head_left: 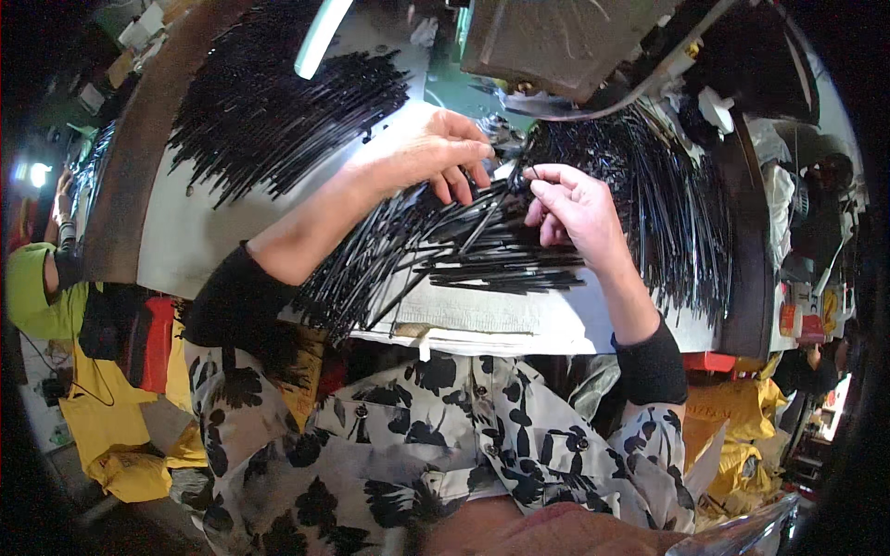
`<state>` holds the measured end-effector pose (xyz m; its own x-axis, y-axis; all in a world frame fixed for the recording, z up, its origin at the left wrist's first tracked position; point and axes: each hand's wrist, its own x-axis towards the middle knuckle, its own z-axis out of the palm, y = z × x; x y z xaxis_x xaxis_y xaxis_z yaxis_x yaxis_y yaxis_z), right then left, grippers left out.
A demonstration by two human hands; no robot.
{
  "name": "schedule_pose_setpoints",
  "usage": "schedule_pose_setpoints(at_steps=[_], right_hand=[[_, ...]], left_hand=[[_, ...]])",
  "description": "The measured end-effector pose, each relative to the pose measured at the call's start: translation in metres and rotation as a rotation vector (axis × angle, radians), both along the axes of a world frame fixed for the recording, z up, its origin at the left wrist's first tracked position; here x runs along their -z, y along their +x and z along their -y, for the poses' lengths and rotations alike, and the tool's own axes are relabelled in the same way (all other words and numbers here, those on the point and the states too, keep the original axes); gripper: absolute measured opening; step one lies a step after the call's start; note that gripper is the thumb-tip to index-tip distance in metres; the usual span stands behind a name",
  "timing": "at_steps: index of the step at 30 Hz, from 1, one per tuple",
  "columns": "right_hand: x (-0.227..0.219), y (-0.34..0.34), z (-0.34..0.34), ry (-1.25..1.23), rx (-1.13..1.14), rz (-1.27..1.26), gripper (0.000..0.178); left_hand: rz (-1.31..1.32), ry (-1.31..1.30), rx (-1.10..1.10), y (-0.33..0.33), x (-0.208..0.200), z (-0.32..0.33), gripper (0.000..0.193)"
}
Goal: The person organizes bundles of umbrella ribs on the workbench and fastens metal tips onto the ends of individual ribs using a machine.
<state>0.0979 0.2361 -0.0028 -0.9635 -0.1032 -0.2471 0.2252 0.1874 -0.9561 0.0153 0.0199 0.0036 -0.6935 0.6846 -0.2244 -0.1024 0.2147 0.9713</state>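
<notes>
My left hand point(443, 153) reaches in from the left beside a small metal machine part point(505, 139). Its thumb and forefinger are pressed together at the tips, with the other fingers loosely bent; what they hold, if anything, is too small to make out. Close by on the right, my right hand point(579, 206) pinches the end of a thin black strand between thumb and forefinger. Below both hands lies a loose pile of thin black strands point(464, 241), like cut wires or tubes, on the white worktable point(222, 255).
Another heap of black strands point(287, 120) spreads at the far left, and a third point(681, 213) at the right. A grey machine housing point(538, 46) and a lit lamp tube point(322, 37) hang above. A paper sheet point(482, 318) lies at the front edge. Yellow bags point(130, 473) sit below.
</notes>
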Motion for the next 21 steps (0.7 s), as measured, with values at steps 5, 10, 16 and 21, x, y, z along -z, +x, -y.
schedule_pose_setpoints(at_steps=[5, 10, 16, 21], right_hand=[[-0.007, 0.001, 0.012, 0.035, -0.052, -0.073, 0.026], [-0.008, -0.004, 0.016, 0.091, -0.070, -0.122, 0.025], [-0.012, -0.004, 0.019, 0.091, -0.065, -0.118, 0.027], [-0.009, -0.006, 0.014, 0.074, -0.072, -0.115, 0.027]], left_hand=[[0.046, 0.086, -0.119, 0.007, -0.005, 0.005, 0.033], [0.055, 0.121, -0.133, 0.004, -0.005, 0.007, 0.032], [0.062, 0.118, -0.162, 0.003, -0.005, 0.005, 0.037], [0.058, 0.121, -0.164, 0.003, -0.006, 0.003, 0.038]])
